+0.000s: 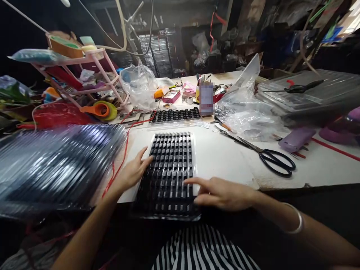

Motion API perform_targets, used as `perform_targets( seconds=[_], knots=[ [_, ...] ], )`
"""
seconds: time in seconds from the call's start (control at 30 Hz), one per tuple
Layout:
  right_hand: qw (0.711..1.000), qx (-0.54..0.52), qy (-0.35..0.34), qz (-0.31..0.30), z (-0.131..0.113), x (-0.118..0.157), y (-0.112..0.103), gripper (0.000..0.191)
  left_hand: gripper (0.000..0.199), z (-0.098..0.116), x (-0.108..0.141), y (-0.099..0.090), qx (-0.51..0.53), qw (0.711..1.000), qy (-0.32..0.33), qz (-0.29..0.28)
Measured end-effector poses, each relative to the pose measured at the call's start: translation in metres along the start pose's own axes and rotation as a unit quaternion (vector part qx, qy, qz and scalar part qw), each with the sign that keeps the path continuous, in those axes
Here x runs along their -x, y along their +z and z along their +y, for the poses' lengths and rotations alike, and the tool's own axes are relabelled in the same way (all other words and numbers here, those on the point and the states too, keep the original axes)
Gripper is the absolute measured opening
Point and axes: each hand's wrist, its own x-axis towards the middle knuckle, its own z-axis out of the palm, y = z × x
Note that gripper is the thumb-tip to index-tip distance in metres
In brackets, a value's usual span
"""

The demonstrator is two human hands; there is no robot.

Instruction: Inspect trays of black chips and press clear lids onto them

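Note:
A clear plastic tray [194,165] filled with rows of small black parts [171,165] lies in front of me, its near end reaching past the table's front edge. My left hand [134,170] is at the tray's left side, thumb and forefinger apart, the fingertips at its edge. From the right, my right hand [222,193] stretches its forefinger over the black parts, with the thumb by the tray's right edge. The other fingers of that hand are partly hidden. Behind this tray sits a second batch of black parts [176,114].
Stacked black plastic trays [56,165] stand at left beside a red cord [123,153]. Black-handled scissors [277,161] and a purple case [297,139] lie right. A pink rack [112,82], clear plastic bags [250,116], a pixelated box [207,98] and orange-and-yellow tape rolls [102,110] stand farther back.

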Motion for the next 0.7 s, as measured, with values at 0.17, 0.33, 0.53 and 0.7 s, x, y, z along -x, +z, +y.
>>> perform_targets(
  seconds=[0.17,0.33,0.53,0.7],
  knots=[
    [0.998,-0.015,-0.064,0.000,-0.028,-0.034,0.067,0.069,0.072,0.038,-0.076,0.008,-0.017,0.997,0.065,-0.047],
    [0.985,-0.073,-0.150,0.048,-0.020,-0.055,0.096,0.066,0.064,0.068,-0.084,0.016,-0.009,0.989,0.140,-0.047],
    [0.916,-0.245,-0.086,0.307,0.016,0.005,0.075,0.026,0.056,0.007,-0.007,-0.005,0.120,0.974,0.102,0.161],
    [0.788,-0.125,0.070,0.599,0.053,0.047,0.048,0.022,0.047,-0.046,0.053,0.023,0.303,0.912,-0.088,0.264]
  ],
)
